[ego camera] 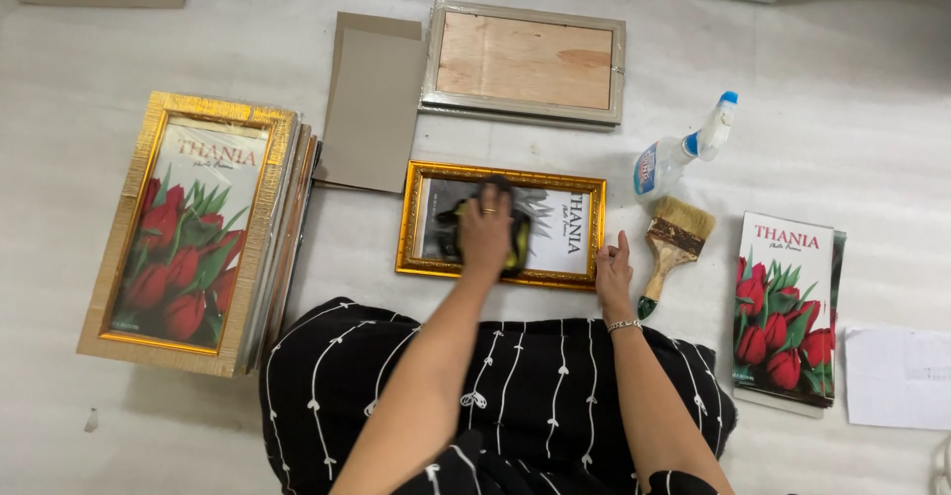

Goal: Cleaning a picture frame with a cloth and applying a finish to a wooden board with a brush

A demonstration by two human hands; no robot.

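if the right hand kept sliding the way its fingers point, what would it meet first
Probably the right end of the gold frame: the right hand rests at its lower right corner, fingers pointing up the picture. Depth is unclear.

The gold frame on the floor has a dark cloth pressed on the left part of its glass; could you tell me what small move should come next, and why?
Probably slide the left hand and its dark cloth rightward across the gold frame. The cloth covers only the left and middle of the glass, the right part lies uncovered, and the right hand steadies the frame's lower right corner.
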